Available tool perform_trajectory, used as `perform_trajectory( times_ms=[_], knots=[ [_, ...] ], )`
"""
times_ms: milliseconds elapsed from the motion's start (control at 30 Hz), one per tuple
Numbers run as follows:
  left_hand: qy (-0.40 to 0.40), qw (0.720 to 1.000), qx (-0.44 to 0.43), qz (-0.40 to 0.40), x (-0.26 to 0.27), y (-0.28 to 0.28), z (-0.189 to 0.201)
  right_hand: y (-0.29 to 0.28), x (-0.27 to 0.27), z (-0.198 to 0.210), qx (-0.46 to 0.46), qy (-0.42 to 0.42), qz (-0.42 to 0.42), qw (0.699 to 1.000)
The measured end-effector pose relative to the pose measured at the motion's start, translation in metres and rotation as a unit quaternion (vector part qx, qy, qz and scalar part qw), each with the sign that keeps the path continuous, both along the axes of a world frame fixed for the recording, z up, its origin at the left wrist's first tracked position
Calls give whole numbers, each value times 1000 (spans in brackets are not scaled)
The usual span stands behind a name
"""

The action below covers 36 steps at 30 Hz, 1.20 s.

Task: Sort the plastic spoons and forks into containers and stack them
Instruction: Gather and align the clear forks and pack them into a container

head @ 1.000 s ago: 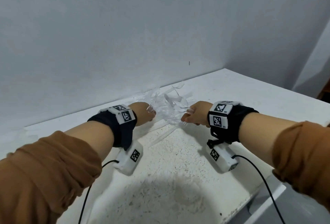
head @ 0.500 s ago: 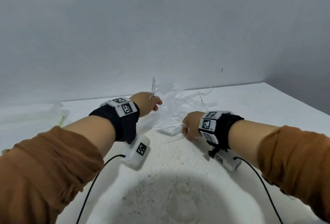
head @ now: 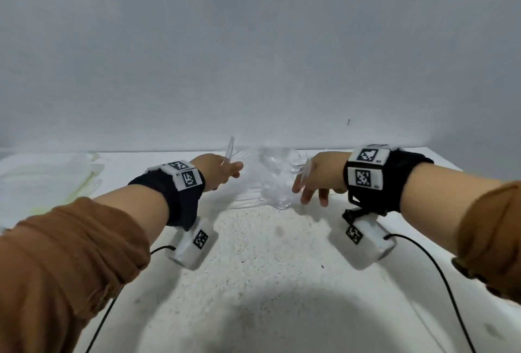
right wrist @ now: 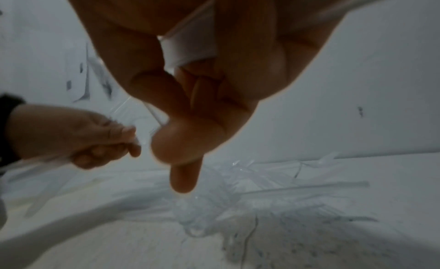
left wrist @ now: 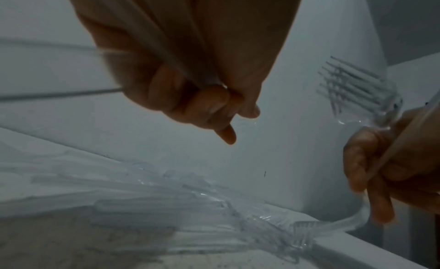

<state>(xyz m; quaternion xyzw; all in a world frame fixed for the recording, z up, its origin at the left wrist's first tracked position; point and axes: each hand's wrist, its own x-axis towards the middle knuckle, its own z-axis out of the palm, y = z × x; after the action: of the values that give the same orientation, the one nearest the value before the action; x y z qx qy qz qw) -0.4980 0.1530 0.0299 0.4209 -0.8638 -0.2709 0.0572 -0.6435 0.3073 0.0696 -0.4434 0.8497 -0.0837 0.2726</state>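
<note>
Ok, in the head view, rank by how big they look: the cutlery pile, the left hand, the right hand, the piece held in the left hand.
1. cutlery pile, the widest spread.
2. right hand and left hand: look alike, not ranked.
3. Clear piece that the left hand grips: a thin sliver; its type is unclear here.

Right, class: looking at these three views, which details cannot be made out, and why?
- Pile of clear cutlery: spoons or forks uncountable, transparent pieces overlapping, all views.
- Piece in left hand: type unclear; fingers hide it, left wrist view blurred.
- Right hand holds forks; number unclear, blurred tines.
- Pale containers: contents unreadable, washed out at head view's left edge.
</note>
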Motion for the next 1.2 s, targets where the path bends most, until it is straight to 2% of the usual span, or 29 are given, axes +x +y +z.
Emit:
perform_trajectory(
  times_ms=[100, 167, 300, 400, 500, 600, 767, 833, 933, 1067, 1200],
  knots=[
    [16, 1000, -14, -4, -6, 5, 3, 9, -17, 3, -81, -85, -49, 992],
    [32, 999, -17, -6, -9, 7, 4, 11, -26, 4, -114, -111, -67, 985],
    [40, 999, 0, -1, -12, 12, 4, 13, -37, 5, -150, -146, -51, 976],
    [22, 1000, 7, -1, -14, 18, 0, 12, -41, -3, -195, -130, -29, 972],
    [13, 1000, 24, -3, -15, 23, -4, 8, -44, -12, -231, -44, -27, 972],
    [11, 1000, 29, 2, -16, 28, -5, 2, -49, -16, -228, -8, -31, 973],
    [-30, 1000, 1, 7, -13, 32, -4, -7, -50, -25, -254, -33, -37, 966],
    [-61, 998, -27, -9, -13, 34, -4, -8, -50, -28, -278, -71, -49, 957],
    [-74, 997, -24, -24, -12, 38, -4, -9, -51, -26, -263, -98, -61, 958],
    [-36, 999, -20, -11, -11, 42, -2, -14, -55, -14, -215, -116, -34, 969],
    [-2, 999, -31, 19, -8, 44, -1, -22, -63, -9, -181, -45, 15, 982]
  ],
)
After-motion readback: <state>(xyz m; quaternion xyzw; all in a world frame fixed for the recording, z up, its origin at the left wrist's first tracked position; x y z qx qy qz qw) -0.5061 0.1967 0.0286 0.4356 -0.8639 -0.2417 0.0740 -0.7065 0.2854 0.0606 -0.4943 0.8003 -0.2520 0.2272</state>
